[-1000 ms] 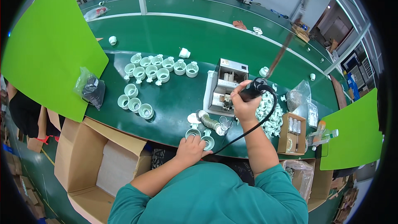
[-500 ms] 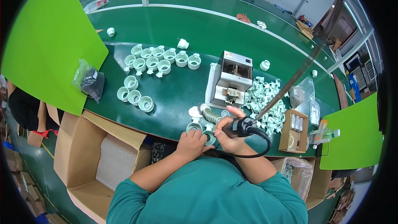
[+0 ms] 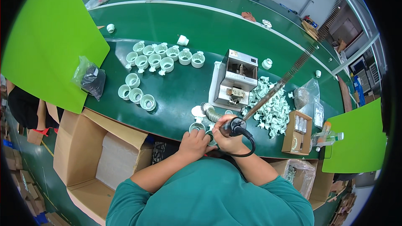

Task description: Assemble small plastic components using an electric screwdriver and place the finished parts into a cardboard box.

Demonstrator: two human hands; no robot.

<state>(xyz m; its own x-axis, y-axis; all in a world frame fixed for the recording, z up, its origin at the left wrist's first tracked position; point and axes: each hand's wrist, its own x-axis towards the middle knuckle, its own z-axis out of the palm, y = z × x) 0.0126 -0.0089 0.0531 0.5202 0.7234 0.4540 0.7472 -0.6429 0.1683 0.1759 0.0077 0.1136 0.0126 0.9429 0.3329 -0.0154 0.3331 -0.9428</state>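
At the near table edge, my right hand (image 3: 228, 141) is wrapped round a dark electric screwdriver (image 3: 233, 127) that hangs from a long coil spring (image 3: 293, 69). The tool is over a pale green plastic cup (image 3: 212, 140), mostly hidden by my hands; whether its tip touches the cup cannot be seen. My left hand (image 3: 193, 145) is closed at the cup's left side, its fingertips hidden. Just beyond those fingers stands another pale cup (image 3: 196, 126). Past it lie a white disc (image 3: 197, 111) and a row of stacked round metallic discs (image 3: 212, 114).
Several pale cups (image 3: 166, 64) stand in groups on the left. A metal machine (image 3: 236, 77) is ahead, beside a heap of pale green plastic pieces (image 3: 270, 109). An open carton (image 3: 297, 132) is at right; a large cardboard box (image 3: 79, 150) sits below left. Green panels (image 3: 46, 46) flank the table.
My right hand has brought the screwdriver a little left, over the cup, and its raised finger has curled round the tool. My left hand has stayed nearly in place.
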